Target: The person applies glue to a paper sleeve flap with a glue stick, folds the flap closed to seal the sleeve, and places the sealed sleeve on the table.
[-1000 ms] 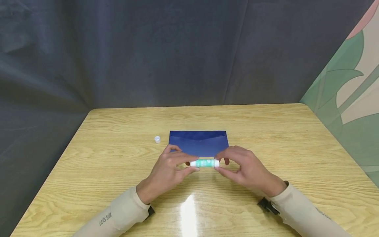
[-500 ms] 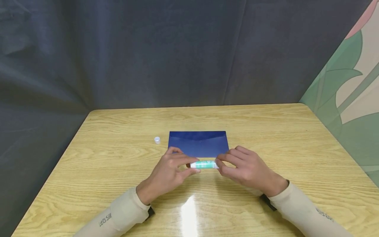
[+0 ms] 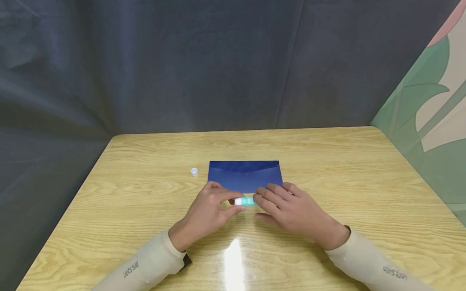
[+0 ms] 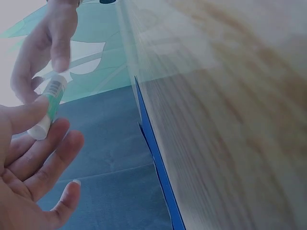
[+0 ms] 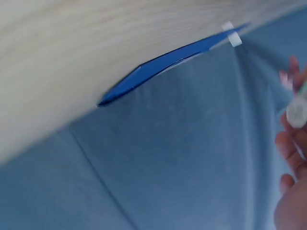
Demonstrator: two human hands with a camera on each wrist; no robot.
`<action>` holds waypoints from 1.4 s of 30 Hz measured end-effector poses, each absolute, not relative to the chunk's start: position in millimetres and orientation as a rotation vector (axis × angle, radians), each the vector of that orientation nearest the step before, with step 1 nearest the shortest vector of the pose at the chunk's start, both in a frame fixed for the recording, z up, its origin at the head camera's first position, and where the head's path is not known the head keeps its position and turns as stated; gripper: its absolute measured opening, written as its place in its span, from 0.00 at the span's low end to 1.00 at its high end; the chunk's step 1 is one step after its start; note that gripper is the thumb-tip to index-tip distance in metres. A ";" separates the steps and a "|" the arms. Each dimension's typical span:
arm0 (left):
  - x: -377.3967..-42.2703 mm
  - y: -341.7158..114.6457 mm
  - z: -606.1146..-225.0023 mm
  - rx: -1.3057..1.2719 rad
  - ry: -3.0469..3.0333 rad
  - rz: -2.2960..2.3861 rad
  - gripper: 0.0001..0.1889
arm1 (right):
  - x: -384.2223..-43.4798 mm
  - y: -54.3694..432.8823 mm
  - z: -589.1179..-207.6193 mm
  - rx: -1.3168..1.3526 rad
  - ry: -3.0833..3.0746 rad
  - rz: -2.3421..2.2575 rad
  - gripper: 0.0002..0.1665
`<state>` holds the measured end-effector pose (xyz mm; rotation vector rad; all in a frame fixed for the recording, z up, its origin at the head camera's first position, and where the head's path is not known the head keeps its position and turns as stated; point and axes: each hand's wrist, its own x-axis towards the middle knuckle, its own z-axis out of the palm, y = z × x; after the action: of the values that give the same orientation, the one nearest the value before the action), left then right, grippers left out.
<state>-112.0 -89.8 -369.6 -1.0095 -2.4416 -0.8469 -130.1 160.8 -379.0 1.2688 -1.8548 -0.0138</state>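
A glue stick, white with a green label, lies level above the table in front of the blue envelope. My left hand pinches its white left end between thumb and fingers, also in the left wrist view. My right hand is at the other end, its fingers extended over the tube and hiding that end from the head view. Its thumb stands apart below the tube. In the right wrist view, the round end of the glue stick faces the camera.
A small white cap sits on the wooden table, left of the envelope. Dark cloth hangs behind the table and along its left side. A wall with painted leaves borders the right.
My right hand has gone from pinching the glue stick's right end to loosened fingers reaching farther left over it, thumb apart. The left hand keeps its hold, nearly still.
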 end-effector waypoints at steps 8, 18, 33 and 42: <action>-112.4 -90.2 -371.5 -1.118 -2.423 -0.852 0.13 | -122.4 144.8 -388.1 1.285 -1.916 0.178 0.20; -154.4 -130.2 -367.0 -1.007 -2.667 -0.680 0.20 | -125.3 155.1 -389.2 1.276 -2.051 0.224 0.20; -194.7 -175.2 -374.7 -0.814 -2.793 0.168 0.19 | -123.3 160.7 -389.8 1.254 -2.116 0.240 0.20; -188.4 -166.5 -378.5 -0.899 -2.715 0.325 0.16 | -123.2 162.1 -390.3 1.262 -2.136 0.221 0.19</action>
<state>-188.4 -166.5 -378.5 -0.8993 -2.7153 0.3248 -123.2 162.1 -390.3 1.2620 -2.1356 0.2214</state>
